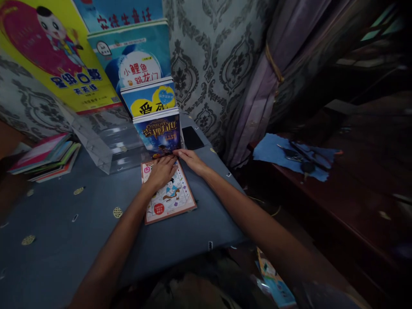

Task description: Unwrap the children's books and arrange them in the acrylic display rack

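A children's book with an orange border lies flat on the blue-grey table. My left hand rests palm down on its upper half, fingers stretched flat. My right hand lies beside it at the book's top right corner, fingers extended toward the foot of a dark blue book that stands upright. Behind that stand a yellow and blue book and a taller pale blue book, stepped up against the wall.
A clear plastic stand sits left of the upright books. A stack of thin books lies at the far left. A black phone lies near the wall. A blue cloth with scissors sits on the dark wooden furniture at right.
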The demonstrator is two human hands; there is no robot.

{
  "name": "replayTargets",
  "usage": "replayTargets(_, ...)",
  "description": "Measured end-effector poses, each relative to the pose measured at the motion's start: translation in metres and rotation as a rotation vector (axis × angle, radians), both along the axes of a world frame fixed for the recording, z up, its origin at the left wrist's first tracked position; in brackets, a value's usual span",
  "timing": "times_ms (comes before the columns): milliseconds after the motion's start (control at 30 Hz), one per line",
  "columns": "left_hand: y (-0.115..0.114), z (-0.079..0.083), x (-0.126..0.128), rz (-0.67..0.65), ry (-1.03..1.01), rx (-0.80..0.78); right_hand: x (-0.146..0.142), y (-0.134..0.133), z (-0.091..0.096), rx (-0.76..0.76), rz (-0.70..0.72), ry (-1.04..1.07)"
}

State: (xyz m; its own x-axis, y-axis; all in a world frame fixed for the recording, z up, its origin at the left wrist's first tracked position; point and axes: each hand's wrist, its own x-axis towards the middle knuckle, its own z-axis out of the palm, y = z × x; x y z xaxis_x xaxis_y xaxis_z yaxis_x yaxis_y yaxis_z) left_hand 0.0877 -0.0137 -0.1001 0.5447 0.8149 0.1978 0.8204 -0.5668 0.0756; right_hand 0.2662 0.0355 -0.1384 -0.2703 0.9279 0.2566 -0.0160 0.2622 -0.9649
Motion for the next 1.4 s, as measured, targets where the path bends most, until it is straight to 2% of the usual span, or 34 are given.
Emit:
replayTargets(200,-0.002,0.006,0.002,-0.004,0.010,-0.019,-0.001,-0.002,0.001,0.101,-0.008,-0.119)
replayTargets(400,-0.019,0.012,-0.004,-0.167,0.021,-0.116,-0.003,-0.011,0.005,0.205,-0.022,-0.300)
replayTargets(533,-0.035,0.011,-0.005,-0.153,0.054,-0.123,-0.005,-0.015,0.008,0.256,-0.040,-0.392)
replayTargets(733,-0.047,0.011,0.000,-0.120,0.099,-0.097,-0.010,-0.020,0.008,0.318,-0.064,-0.546)
replayTargets(1033,-0.076,0.017,0.009,-0.135,0.114,-0.204,-0.011,-0.021,0.006,0.360,-0.057,-0.547)
replayTargets(1400,-0.077,0.013,0.009,-0.134,0.119,-0.234,-0.012,-0.022,0.006,0.387,-0.067,-0.586)
